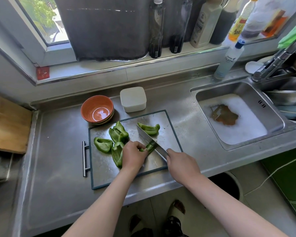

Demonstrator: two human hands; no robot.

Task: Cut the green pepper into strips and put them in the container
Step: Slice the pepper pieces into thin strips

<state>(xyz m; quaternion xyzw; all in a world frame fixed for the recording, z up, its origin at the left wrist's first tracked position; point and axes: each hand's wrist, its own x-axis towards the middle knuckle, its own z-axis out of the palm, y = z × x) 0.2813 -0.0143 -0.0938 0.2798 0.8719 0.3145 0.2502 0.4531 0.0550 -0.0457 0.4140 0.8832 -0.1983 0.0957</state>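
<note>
Green pepper piece (148,147) sits at the middle of the cutting board (106,170), pinned under the left hand (133,155) — fingers curled down over it, knuckles toward the blade. The right hand (181,164) is wrapped round the handle of the knife (150,140) near the board's right edge. From there the blade runs diagonally away toward the far edge and meets the pinned piece just beside the left fingertips.

There is more pepper on the board. A cluster of large pieces (119,133) lies toward its left side, touching and overlapping one another. One curved piece (149,128) lies alone by the far edge, just right of the blade's tip.

The board lies on the steel counter (58,159), close to its front edge, with its bar handle (84,159) on the left. Just past the board's far edge stands the white container (133,99). Left of it is an orange bowl (97,109) — right at the board's far left corner, whether touching it cannot be told. The sink (210,90), at the counter's right end, holds foam.
</note>
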